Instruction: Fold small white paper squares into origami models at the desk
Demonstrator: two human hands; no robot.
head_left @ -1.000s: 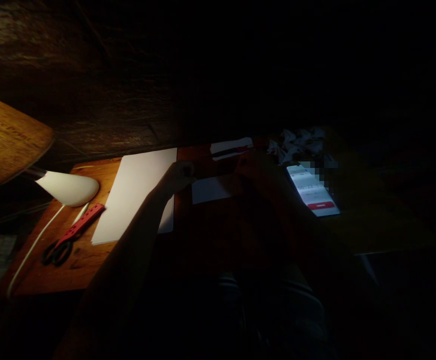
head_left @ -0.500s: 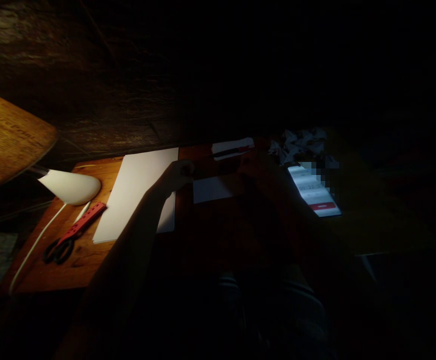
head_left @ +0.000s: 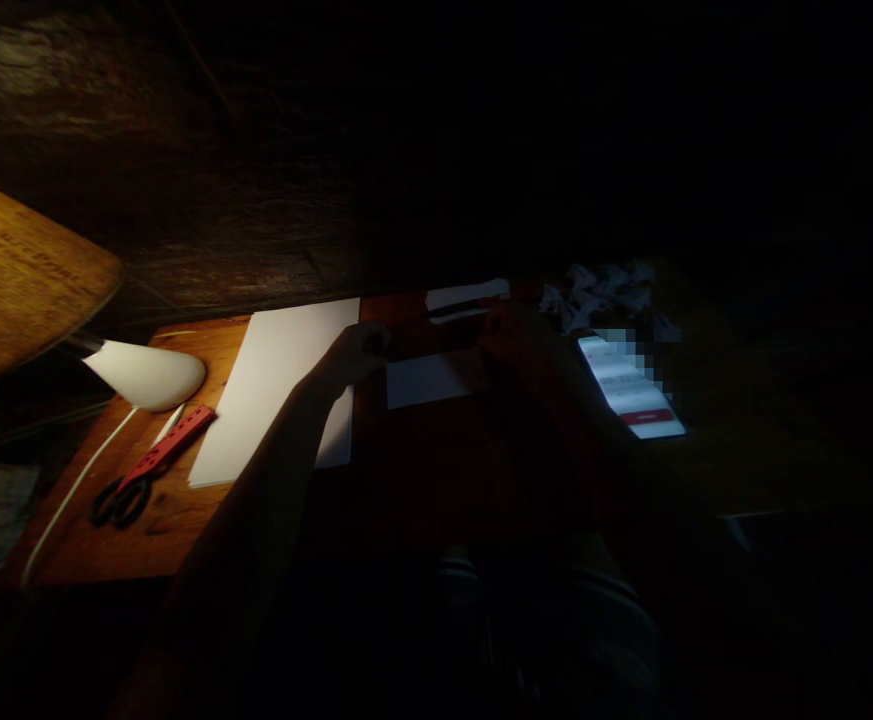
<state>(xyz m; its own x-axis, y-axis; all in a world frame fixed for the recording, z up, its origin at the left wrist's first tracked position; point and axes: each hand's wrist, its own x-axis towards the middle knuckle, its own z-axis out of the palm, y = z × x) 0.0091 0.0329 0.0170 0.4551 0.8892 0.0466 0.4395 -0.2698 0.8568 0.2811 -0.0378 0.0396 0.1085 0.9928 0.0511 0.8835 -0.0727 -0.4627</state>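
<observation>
A small white piece of paper (head_left: 430, 381) lies in front of me in dim light. My left hand (head_left: 357, 352) is at its upper left corner, fingers curled closed on the edge. At the right end of the paper is my right hand (head_left: 509, 338), in deep shadow, its fingers bent in over the edge; their exact grip is hard to make out. Just behind the hands, a white paper strip (head_left: 468, 292) lies with a dark, thin object across it.
A stack of white sheets (head_left: 286, 375) lies at left, beside black-handled scissors (head_left: 125, 500) with a red perforated strip (head_left: 170, 445) over the blades. A lamp (head_left: 147, 375) stands behind. Rightward are a lit phone (head_left: 623, 385) and several folded paper pieces (head_left: 601, 290) on the wooden table (head_left: 173, 545).
Both hands stay almost in place at the paper's ends. The view has shifted very slightly, and a red part seen on the dark, thin object behind no longer shows clearly.
</observation>
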